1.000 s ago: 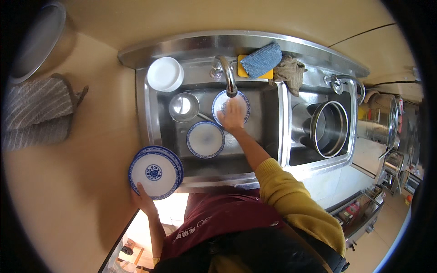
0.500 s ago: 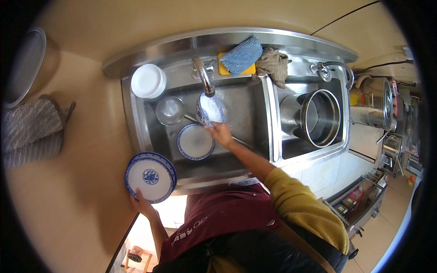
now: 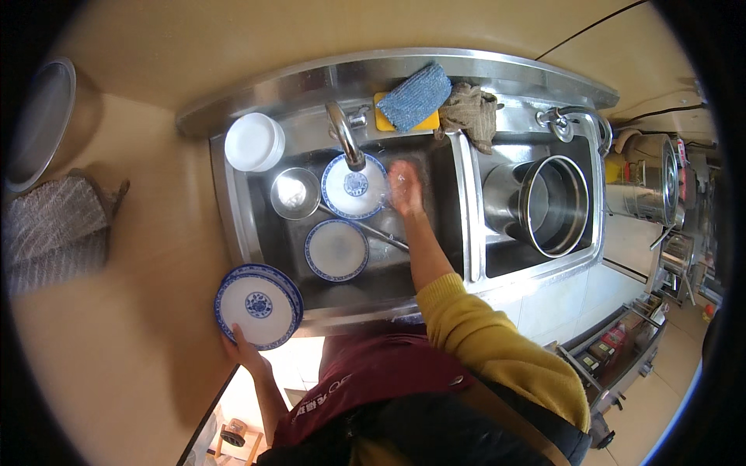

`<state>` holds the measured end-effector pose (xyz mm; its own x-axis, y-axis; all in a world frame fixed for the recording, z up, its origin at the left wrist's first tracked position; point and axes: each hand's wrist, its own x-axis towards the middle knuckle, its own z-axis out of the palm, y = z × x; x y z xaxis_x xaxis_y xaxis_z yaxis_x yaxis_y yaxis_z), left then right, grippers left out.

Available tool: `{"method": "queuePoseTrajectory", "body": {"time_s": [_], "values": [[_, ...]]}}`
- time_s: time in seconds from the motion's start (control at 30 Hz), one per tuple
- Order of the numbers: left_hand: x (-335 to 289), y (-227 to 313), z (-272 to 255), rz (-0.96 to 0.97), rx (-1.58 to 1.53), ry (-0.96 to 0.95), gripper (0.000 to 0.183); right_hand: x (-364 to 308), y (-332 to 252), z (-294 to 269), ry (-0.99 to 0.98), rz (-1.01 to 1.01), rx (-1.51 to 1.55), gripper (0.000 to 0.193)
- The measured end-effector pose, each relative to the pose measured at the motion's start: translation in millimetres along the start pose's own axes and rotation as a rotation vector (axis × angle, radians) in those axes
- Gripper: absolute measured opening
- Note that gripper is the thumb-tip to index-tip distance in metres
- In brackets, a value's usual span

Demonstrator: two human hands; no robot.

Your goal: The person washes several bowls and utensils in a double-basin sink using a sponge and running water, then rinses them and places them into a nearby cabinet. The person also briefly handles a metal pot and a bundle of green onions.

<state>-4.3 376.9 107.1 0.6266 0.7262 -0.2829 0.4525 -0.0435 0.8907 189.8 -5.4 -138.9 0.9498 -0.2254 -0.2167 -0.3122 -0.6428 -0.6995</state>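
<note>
My left hand (image 3: 244, 351) grips the near rim of a short stack of white plates with blue borders (image 3: 256, 307), thumb on top, at the sink's left front corner. In the left basin, my right hand (image 3: 405, 189) is empty, its fingers stretched out though slightly blurred. Just left of it, a blue-and-white bowl (image 3: 355, 185) sits under the faucet (image 3: 346, 133). A second blue-rimmed dish (image 3: 336, 250) lies nearer to me. Left of the bowl is a round steel ladle (image 3: 295, 193); its handle passes partly hidden beneath the dishes.
White dishes (image 3: 254, 142) are stacked on the basin's back left corner. A blue cloth (image 3: 416, 96) lies on a yellow sponge (image 3: 386, 122), beside a brown rag (image 3: 472, 114). A steel pot (image 3: 553, 206) leans in the right basin. Grey mitts (image 3: 58, 225) lie on the left counter.
My right hand has let go of the bowl and moved right. The bowl, tilted before, now rests face up under the faucet. My left hand still holds the plates.
</note>
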Motion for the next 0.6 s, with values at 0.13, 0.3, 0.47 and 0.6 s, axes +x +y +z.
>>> {"method": "queuePoseTrajectory", "body": {"time_s": [0.13,0.3,0.47,0.6], "values": [[1.8,-0.4,0.9,0.019,-0.032,-0.019,0.041,-24.3,-47.9,17.1,-0.314,-0.064,0.536,0.032],[1.3,1.2,1.2,-0.015,0.012,0.016,0.046,-53.1,-51.7,-2.5,-0.651,-0.579,-0.519,0.057],[0.5,0.8,3.4,0.015,0.001,0.001,0.048,-45.0,-42.6,-6.9,-0.325,-0.489,-1.212,0.058],[0.1,2.0,3.7,-0.014,0.031,0.031,0.050,-47.4,-53.2,5.5,-0.572,-0.551,-0.653,0.060]]}}
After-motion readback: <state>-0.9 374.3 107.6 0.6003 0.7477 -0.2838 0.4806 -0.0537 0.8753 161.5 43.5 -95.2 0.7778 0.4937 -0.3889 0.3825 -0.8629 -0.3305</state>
